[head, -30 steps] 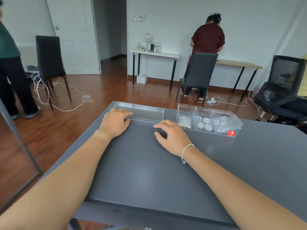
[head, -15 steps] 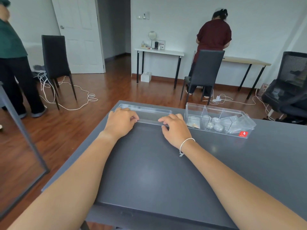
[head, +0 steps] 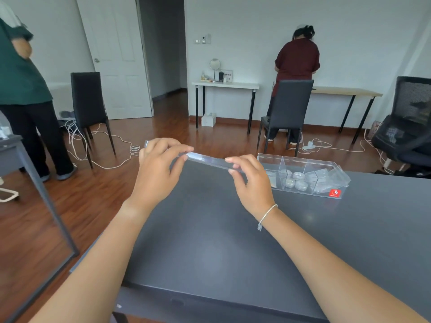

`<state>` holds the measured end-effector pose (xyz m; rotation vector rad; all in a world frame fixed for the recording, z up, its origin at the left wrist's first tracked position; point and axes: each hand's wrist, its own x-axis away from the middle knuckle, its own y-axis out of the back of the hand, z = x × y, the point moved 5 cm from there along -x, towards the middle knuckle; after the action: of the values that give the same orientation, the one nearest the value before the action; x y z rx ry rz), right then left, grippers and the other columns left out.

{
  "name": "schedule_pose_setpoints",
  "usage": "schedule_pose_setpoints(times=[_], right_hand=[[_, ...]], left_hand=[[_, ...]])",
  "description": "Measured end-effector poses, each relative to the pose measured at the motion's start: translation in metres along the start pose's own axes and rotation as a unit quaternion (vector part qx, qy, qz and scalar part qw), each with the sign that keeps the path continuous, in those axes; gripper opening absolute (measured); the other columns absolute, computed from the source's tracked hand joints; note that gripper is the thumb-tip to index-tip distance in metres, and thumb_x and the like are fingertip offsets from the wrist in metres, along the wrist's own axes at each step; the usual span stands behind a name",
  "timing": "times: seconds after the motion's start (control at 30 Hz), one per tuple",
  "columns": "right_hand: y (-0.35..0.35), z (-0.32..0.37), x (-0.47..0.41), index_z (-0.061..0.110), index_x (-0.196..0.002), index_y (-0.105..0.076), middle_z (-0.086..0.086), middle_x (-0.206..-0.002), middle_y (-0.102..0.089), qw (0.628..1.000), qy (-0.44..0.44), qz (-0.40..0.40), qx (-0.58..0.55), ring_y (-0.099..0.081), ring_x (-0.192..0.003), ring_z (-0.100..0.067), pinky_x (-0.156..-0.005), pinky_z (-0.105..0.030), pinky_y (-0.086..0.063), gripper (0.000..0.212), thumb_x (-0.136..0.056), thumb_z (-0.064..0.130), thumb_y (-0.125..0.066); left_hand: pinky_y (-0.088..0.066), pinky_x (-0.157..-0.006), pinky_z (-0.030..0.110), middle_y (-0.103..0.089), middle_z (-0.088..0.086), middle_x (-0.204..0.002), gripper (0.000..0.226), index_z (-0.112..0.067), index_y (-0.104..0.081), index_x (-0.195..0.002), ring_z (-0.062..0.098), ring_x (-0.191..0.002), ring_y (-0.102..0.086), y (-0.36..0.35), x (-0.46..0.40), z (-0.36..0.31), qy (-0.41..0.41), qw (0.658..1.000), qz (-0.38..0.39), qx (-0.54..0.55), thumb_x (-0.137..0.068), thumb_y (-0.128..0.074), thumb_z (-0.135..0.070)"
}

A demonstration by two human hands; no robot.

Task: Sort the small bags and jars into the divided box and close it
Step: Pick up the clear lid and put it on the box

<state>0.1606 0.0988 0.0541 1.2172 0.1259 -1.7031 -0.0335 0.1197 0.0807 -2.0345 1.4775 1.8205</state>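
Observation:
The clear lid [head: 207, 160] is held up off the dark grey table [head: 233, 241], seen almost edge-on. My left hand [head: 158, 173] pinches its left end and my right hand [head: 253, 183] pinches its right end. The clear divided box [head: 303, 176] stands open at the far right of the table, with a red sticker on its front. Its middle compartment holds several small round jars [head: 295, 180]; clear small bags [head: 324, 179] fill the right part, and a bag lies in the left compartment, partly hidden behind my right hand.
Two people stand in the room, one at the far left [head: 21, 89], one at a desk by the back wall [head: 296, 66]. Black chairs [head: 286, 108], white cables on the wooden floor [head: 100, 148] and an office chair [head: 408, 127] surround the table.
Both hands went from resting on the lid as it lay flat on the table to gripping its ends and lifting it into the air, nearer to me.

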Motion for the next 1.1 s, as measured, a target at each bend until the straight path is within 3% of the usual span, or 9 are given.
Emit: schedule_pose_setpoints(times=[0.1, 0.3, 0.37, 0.47, 0.57, 0.7, 0.8, 0.93, 1.1], right_hand=[[0.023, 0.001, -0.004, 0.01, -0.102, -0.065, 0.0, -0.09, -0.054, 0.997, -0.006, -0.065, -0.038, -0.05, -0.083, -0.003, -0.079, -0.006, -0.037, 0.024, -0.085, 0.003, -0.05], [0.069, -0.011, -0.011, 0.014, -0.101, -0.064, 0.015, -0.086, -0.047, 0.988, -0.057, -0.11, -0.089, -0.05, -0.084, 0.011, -0.077, 0.0, -0.034, 0.027, -0.084, -0.002, -0.051], [0.081, -0.014, -0.011, 0.016, -0.101, -0.063, 0.014, -0.087, -0.048, 0.988, -0.062, -0.102, -0.101, -0.049, -0.084, 0.013, -0.077, 0.0, -0.035, 0.029, -0.085, -0.003, -0.05], [0.1, -0.021, -0.012, 0.016, -0.101, -0.063, 0.014, -0.089, -0.05, 0.988, -0.07, -0.094, -0.099, -0.05, -0.084, 0.014, -0.076, 0.0, -0.036, 0.028, -0.085, -0.003, -0.05], [0.121, -0.033, -0.014, 0.022, -0.099, -0.062, 0.014, -0.089, -0.051, 0.986, -0.089, -0.097, -0.105, -0.052, -0.081, 0.012, -0.079, -0.006, -0.04, 0.03, -0.085, -0.002, -0.051], [0.149, -0.054, -0.016, 0.034, -0.099, -0.06, 0.01, -0.096, -0.057, 0.974, -0.133, -0.122, -0.137, -0.057, -0.08, -0.006, -0.083, -0.034, -0.053, 0.033, -0.085, 0.004, -0.056], [0.168, -0.071, -0.015, 0.037, -0.108, -0.056, 0.007, -0.103, -0.059, 0.964, -0.162, -0.134, -0.161, -0.059, -0.086, -0.013, -0.074, -0.027, -0.058, 0.034, -0.085, 0.011, -0.057], [0.187, -0.095, -0.008, 0.036, -0.111, -0.052, 0.002, -0.104, -0.06, 0.957, -0.197, -0.143, -0.158, -0.059, -0.083, -0.016, -0.064, -0.02, -0.057, 0.04, -0.085, 0.007, -0.056], [0.194, -0.12, 0.002, 0.036, -0.096, -0.05, -0.006, -0.109, -0.064, 0.943, -0.224, -0.159, -0.187, -0.06, -0.079, -0.018, -0.063, -0.023, -0.058, 0.039, -0.083, -0.001, -0.056]], left_hand=[[-0.021, -0.09, 0.028, -0.06, 0.0, -0.109, 0.022, -0.025, -0.065, -0.105, 0.021, -0.109, -0.043, 0.011, -0.001, -0.009, -0.004, 0.999, -0.044, -0.003, -0.087, -0.054, -0.022], [-0.026, -0.103, 0.015, -0.051, 0.003, -0.125, 0.035, -0.024, -0.052, -0.123, 0.022, -0.116, -0.046, 0.017, -0.011, -0.011, 0.048, 0.991, -0.086, 0.094, -0.088, -0.053, -0.019], [-0.036, -0.098, 0.019, -0.051, -0.006, -0.122, 0.039, -0.026, -0.048, -0.127, 0.013, -0.11, -0.049, 0.008, -0.014, -0.014, 0.081, 0.982, -0.068, 0.154, -0.089, -0.053, -0.018], [-0.038, -0.083, 0.003, -0.06, -0.017, -0.105, 0.032, -0.028, -0.053, -0.121, -0.01, -0.094, -0.054, -0.009, -0.017, -0.023, 0.121, 0.965, -0.034, 0.229, -0.09, -0.052, -0.019], [-0.044, -0.087, 0.012, -0.066, -0.014, -0.098, 0.024, -0.035, -0.061, -0.105, -0.005, -0.091, -0.06, -0.028, -0.021, -0.034, 0.147, 0.942, -0.009, 0.301, -0.089, -0.053, -0.019], [-0.05, -0.085, 0.028, -0.067, -0.002, -0.093, 0.023, -0.036, -0.063, -0.096, 0.011, -0.082, -0.062, -0.056, -0.027, -0.053, 0.194, 0.904, 0.002, 0.381, -0.088, -0.055, -0.015], [-0.054, -0.074, 0.023, -0.066, -0.003, -0.085, 0.022, -0.028, -0.063, -0.1, 0.005, -0.065, -0.059, -0.077, -0.035, -0.063, 0.223, 0.886, 0.01, 0.406, -0.089, -0.053, -0.012], [-0.054, -0.062, 0.017, -0.065, -0.004, -0.08, 0.021, -0.023, -0.062, -0.103, 0.011, -0.063, -0.053, -0.103, -0.046, -0.075, 0.245, 0.876, 0.025, 0.415, -0.089, -0.053, -0.011], [-0.052, -0.064, 0.027, -0.059, -0.002, -0.069, 0.013, -0.02, -0.064, -0.095, 0.007, -0.053, -0.05, -0.131, -0.054, -0.082, 0.279, 0.871, 0.04, 0.403, -0.087, -0.057, -0.014]])
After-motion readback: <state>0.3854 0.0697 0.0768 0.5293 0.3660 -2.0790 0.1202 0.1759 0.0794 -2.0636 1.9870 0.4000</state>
